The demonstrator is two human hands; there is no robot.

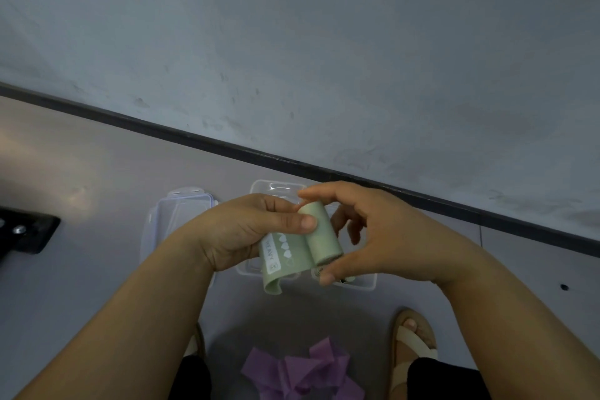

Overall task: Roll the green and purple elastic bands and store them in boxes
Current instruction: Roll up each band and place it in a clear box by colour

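Both hands, the left hand (250, 230) and right hand (367, 230), pinch the pale green elastic band (319, 237), almost fully rolled, above the clear plastic box (279, 187). Next, I think, roll in the loose tail.

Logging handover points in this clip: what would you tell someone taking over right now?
Left hand: pinches the flat, labelled part of the green band.
Right hand: grips the rolled part, above the clear box on the floor.
Purple band: lying loose and unrolled on the floor between the feet.
Done: green band partly rolled.
Left: finish the green roll and box it, then roll and box the purple band.
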